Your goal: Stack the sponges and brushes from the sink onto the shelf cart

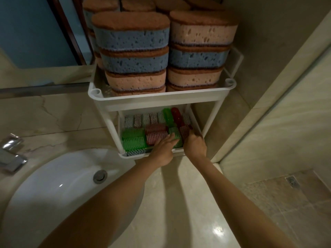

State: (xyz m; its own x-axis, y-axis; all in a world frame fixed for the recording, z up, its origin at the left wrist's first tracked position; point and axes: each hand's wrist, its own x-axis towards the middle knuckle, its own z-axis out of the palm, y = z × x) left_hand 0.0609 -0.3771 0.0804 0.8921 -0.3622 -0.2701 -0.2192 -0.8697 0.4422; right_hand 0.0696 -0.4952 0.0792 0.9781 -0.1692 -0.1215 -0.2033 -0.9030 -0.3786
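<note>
Left hand (pixel 163 147): fingers straight, flat on a green brush (pixel 175 136)
Right hand (pixel 195 144): at a red brush (pixel 184 131); grip cannot be told
Other brushes (pixel 134 138): lower shelf of the cart (pixel 161 100)
Sponges (pixel 132 51): stacked on the top shelf
Sink (pixel 53 185): near left

Dim light falls on a beige marble desk (pixel 179 212). A mirror (pixel 26 33) hangs above, a chrome faucet (pixel 10 153) sits left, and a tiled shower floor (pixel 286 203) lies right.
</note>
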